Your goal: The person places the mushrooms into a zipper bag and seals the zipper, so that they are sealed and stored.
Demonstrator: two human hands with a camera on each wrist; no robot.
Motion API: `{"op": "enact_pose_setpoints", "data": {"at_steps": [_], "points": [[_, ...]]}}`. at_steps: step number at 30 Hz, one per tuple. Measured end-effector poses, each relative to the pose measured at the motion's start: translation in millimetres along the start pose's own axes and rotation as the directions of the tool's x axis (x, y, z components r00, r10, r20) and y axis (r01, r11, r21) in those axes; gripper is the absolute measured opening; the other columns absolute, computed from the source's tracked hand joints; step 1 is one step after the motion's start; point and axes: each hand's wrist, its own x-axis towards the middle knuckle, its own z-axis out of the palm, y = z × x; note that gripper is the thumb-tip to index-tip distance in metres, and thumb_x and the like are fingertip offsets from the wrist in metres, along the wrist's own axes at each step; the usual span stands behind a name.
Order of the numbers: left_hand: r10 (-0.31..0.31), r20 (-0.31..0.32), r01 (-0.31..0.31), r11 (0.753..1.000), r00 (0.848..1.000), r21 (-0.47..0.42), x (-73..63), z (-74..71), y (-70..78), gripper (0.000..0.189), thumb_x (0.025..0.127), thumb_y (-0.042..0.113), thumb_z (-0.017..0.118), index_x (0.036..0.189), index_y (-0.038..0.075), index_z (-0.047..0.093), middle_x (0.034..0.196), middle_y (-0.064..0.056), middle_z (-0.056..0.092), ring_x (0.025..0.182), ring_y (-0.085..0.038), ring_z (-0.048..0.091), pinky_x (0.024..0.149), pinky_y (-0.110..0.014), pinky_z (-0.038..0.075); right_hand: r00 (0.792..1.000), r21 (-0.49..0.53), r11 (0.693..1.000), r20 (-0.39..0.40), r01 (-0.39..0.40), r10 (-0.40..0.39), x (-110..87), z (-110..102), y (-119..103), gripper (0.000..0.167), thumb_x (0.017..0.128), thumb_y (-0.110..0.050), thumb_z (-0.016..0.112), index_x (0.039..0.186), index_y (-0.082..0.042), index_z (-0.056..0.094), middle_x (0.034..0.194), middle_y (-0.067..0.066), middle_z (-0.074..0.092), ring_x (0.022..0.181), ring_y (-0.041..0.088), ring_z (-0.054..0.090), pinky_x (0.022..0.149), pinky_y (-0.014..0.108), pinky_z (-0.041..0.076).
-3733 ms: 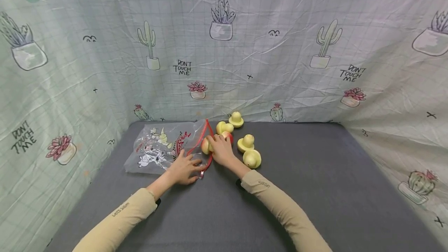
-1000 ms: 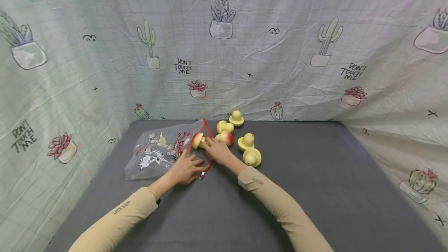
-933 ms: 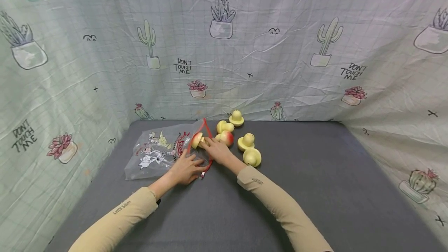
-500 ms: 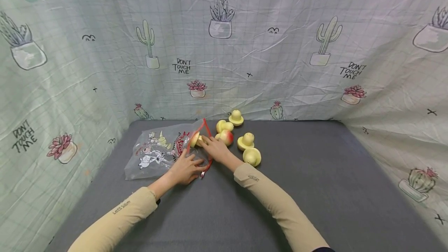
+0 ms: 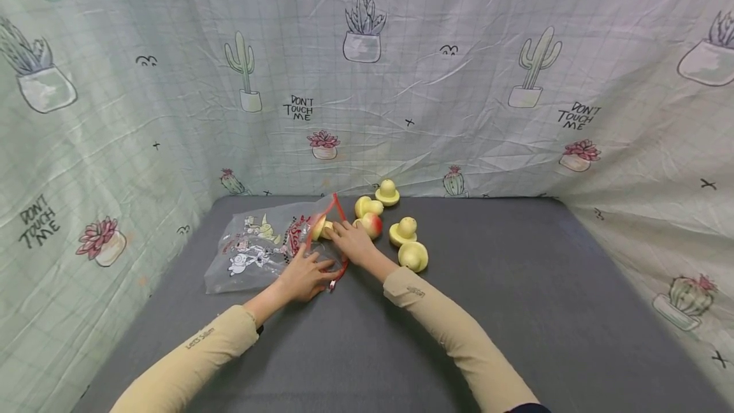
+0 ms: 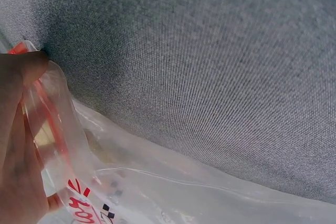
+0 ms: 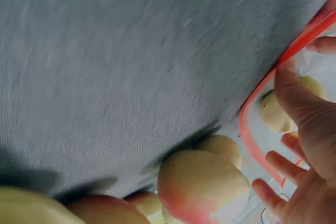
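Observation:
A clear printed zip bag (image 5: pixel 252 253) with a red zip edge lies flat at the left of the grey surface, its mouth facing right. My left hand (image 5: pixel 305 276) pinches the mouth's near edge, thumb over the plastic in the left wrist view. Just inside the mouth lies a yellow mushroom-shaped piece (image 7: pixel 275 113), partly hidden by my right hand (image 5: pixel 351 242). The right hand's fingers are spread loosely at the opening, by the stem. Right of it sits a red-blushed mushroom-shaped piece (image 5: pixel 373 226).
More yellow mushroom-shaped pieces stand to the right: one at the back (image 5: pixel 387 192), one beside it (image 5: pixel 367 207), one upright (image 5: pixel 404 232) and one tipped over (image 5: pixel 413 257). A patterned curtain (image 5: pixel 487 145) borders the surface behind and at both sides.
My right hand has carried a mushroom-shaped piece leftward into the bag's mouth, and its fingers have loosened from it. The left hand stays at the bag's edge.

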Motion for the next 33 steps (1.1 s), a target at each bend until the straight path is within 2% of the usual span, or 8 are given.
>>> {"op": "enact_pose_setpoints", "data": {"at_steps": [4,10,22,33], "points": [[-0.005,-0.008,0.005,1.0,1.0,-0.015,-0.3,-0.1,-0.6,0.044,0.079,0.046,0.058,0.122,0.039,0.052,0.122,0.008,0.057,0.101,-0.024,0.053,0.088,-0.055,0.038,0.999,0.022,1.0,-0.037,0.001,-0.001,-4.1,0.4,4.0,0.069,0.07,-0.044,0.068,0.13,-0.022,0.043,0.119,-0.003,0.052,0.106,0.016,0.049,0.086,0.037,0.041],[-0.002,-0.002,0.002,1.0,1.0,-0.029,-0.9,-1.8,-0.5,0.044,0.079,0.045,0.058,0.122,0.038,0.052,0.122,0.007,0.057,0.102,-0.024,0.054,0.088,-0.056,0.037,0.997,0.051,0.998,-0.071,0.045,-0.041,-11.3,5.3,11.6,0.064,0.072,-0.047,0.065,0.128,-0.02,0.047,0.121,-0.003,0.054,0.111,0.017,0.048,0.091,0.04,0.039],[0.008,-0.011,-0.009,0.998,1.0,-0.056,-2.2,-2.7,-0.2,0.043,0.08,0.043,0.058,0.122,0.037,0.052,0.122,0.006,0.057,0.102,-0.025,0.054,0.089,-0.057,0.037,0.995,0.034,0.996,-0.06,0.082,-0.08,-12.4,11.0,16.7,0.057,0.081,-0.047,0.056,0.13,-0.02,0.045,0.131,-0.004,0.049,0.119,0.018,0.044,0.098,0.045,0.036],[0.017,-0.014,-0.017,0.999,1.0,-0.037,-2.7,-3.1,-1.1,0.043,0.08,0.044,0.058,0.121,0.037,0.053,0.122,0.006,0.057,0.101,-0.023,0.054,0.089,-0.055,0.038,0.996,0.028,0.996,-0.032,0.084,-0.083,-7.9,11.0,17.2,0.057,0.083,-0.047,0.053,0.133,-0.021,0.042,0.133,-0.006,0.047,0.119,0.016,0.044,0.099,0.045,0.036]]}}
